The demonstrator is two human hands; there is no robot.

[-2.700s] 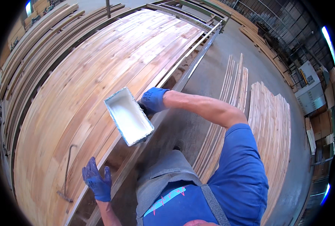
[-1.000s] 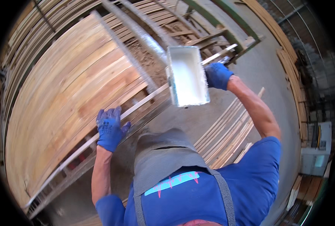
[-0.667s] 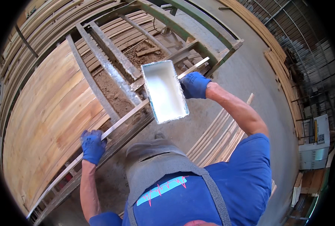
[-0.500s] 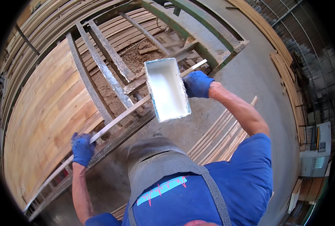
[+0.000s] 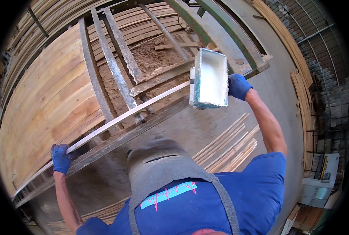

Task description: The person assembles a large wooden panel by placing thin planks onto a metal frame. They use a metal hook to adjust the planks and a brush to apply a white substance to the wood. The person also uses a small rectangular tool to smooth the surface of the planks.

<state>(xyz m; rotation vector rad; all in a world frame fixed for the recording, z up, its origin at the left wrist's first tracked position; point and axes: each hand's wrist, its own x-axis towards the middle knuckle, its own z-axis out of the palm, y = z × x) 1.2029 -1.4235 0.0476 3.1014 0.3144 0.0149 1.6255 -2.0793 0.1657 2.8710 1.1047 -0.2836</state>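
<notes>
My left hand, in a blue glove, is closed around a long, narrow wooden strip that slants up to the right along the bench's near edge. In my gloved right hand is a rectangular glue box, held from its right side; the fingers on it are partly hidden. Its inside is coated white, and its teal outer wall is smeared. A pale, roller-like part shows at its left side. The box covers the strip's far end. I cannot tell whether the two touch.
A broad glued-up wood panel lies on the bench to the left. Metal bars cross the frame over brown debris. Loose strips lie to my right below the bench. A wire-mesh rack stands at the far right.
My right hand and the glue box have moved right and away from me, and the box has turned more upright. My left hand has moved left, toward the strip's near end.
</notes>
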